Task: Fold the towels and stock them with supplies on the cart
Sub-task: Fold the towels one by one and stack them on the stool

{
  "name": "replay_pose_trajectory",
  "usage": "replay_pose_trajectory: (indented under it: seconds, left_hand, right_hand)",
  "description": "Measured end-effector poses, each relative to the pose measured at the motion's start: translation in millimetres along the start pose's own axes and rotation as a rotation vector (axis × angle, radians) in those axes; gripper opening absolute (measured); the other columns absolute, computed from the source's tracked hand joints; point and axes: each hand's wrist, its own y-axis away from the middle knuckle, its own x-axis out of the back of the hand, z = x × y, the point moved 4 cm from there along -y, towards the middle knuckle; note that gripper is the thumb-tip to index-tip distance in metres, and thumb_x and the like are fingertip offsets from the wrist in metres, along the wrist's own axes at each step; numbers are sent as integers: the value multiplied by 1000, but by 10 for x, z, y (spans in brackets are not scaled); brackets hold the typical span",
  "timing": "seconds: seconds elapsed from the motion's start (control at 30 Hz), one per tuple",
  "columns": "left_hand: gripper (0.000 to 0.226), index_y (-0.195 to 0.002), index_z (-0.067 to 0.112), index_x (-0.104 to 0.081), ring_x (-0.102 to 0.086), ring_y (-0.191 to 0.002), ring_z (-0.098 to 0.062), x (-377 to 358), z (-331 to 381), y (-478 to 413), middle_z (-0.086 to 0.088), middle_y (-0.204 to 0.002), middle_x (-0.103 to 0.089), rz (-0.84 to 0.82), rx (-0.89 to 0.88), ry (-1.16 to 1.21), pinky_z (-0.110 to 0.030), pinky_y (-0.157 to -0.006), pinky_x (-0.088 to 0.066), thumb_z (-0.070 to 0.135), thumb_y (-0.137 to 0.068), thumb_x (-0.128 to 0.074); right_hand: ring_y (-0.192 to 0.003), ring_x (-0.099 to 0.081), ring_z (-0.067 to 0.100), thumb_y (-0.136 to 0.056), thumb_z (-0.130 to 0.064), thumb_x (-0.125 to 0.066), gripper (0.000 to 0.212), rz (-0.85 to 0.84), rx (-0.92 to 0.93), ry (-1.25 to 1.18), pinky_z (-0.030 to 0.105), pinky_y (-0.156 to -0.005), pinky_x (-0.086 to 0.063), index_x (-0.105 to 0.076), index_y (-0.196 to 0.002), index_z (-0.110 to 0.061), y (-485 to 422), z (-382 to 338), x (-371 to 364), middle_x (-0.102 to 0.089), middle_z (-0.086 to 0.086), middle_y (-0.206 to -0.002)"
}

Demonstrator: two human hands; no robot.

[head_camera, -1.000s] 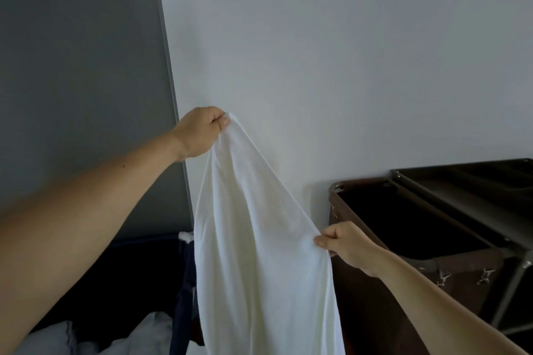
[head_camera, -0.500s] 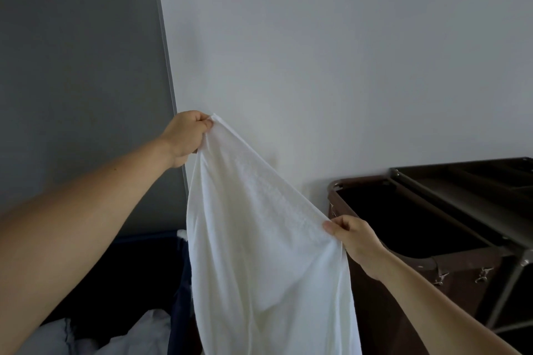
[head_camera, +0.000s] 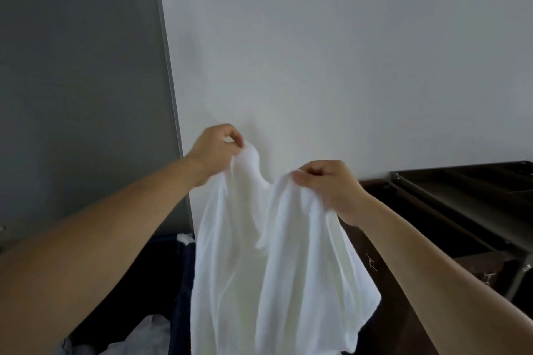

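left hand (head_camera: 215, 153) and right hand (head_camera: 326, 184) pinching top edge of soft white towel (head_camera: 274, 282), limp folds hanging

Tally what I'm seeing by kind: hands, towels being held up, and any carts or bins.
Hands: 2, the left hand and the right hand
Towels held up: 1, the white towel
Carts: 1, the brown cart
Bins: 1, the dark blue bin
Total: 5

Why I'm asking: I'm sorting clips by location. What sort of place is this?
Probably a hotel housekeeping or laundry area: a white terry towel held up, a dark brown service cart with a tray top, and crumpled white linens in a dark bin.
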Motion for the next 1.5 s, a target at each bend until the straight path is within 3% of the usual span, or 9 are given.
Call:
replay_pose_trajectory:
  seconds: [0.13,0.33,0.4,0.5,0.8,0.93,1.13,1.23,1.5]
  left_hand:
    - [41,-83,24,-80,-66,-93,-10,-318,55,363,10,-95,-75,-269,96,204,-20,-70,-49,-2,-87,-49]
    - [29,-111,19,-73,-67,-86,-1,-514,47,750,11,-98,-72,-766,15,242,-11,-73,-49,18,-87,-57]
    - [28,-116,44,-67,-63,-101,1,-493,41,741,18,-111,-67,-786,-93,48,-11,-85,-49,28,-92,-64]
    - [48,-141,43,-49,-51,-112,4,-523,57,707,21,-126,-57,-690,-214,-205,-22,-103,-42,47,-94,-62]
    - [23,-115,36,-71,-60,-84,10,-637,64,719,26,-90,-67,-800,-157,-53,-8,-77,-45,43,-93,-65]
    - [17,-100,29,-75,-66,-88,4,-688,44,690,14,-94,-73,-769,-108,-102,-12,-76,-47,41,-89,-71]
    - [10,-83,20,-74,-61,-71,11,-550,360,391,14,-81,-70,-450,-237,-259,-4,-66,-40,29,-88,-74]
    - [9,-83,19,-74,-63,-80,-1,-324,605,128,7,-85,-72,-171,-297,-329,-21,-78,-46,26,-89,-72]
    - [24,-82,11,-71,-56,-81,-16,57,189,-222,4,-88,-69,151,-178,-492,-27,-73,-36,30,-93,-64]
  right_hand:
    - [-68,-48,18,-89,-27,-73,25,-87,35,238,31,-65,-38,-73,-90,-2,-2,-64,-222,-56,4,-73]
    - [-89,-69,32,-86,-27,-77,8,-79,94,306,49,-81,-57,-78,-84,-20,81,-128,-235,-75,9,-87]
    - [-84,-71,29,-84,-26,-78,4,-73,81,292,51,-81,-58,-78,-80,-24,87,-110,-203,-76,4,-84]
    - [-79,-68,26,-76,-37,-81,5,-122,96,268,49,-84,-55,-78,-76,-34,127,-102,-195,-74,6,-85]
    - [-83,-69,10,-81,-39,-81,9,-170,132,347,28,-77,-58,-76,-74,-39,261,21,-74,-74,-14,-84]
    - [-68,-64,-3,-76,-35,-85,13,-91,100,343,10,-60,-47,-72,-77,-33,273,104,-10,-71,-17,-73]
    - [-60,-58,5,-82,-16,-64,8,122,-64,399,14,-48,-42,-64,-79,-23,258,477,52,-64,-9,-71]
    - [-51,-52,6,-84,-20,-59,16,228,-41,432,19,-43,-35,-57,-69,-23,219,469,167,-57,-8,-59]
    - [-55,-49,16,-88,-16,-54,19,121,-189,502,28,-51,-37,-66,-80,-4,266,714,530,-55,1,-62]
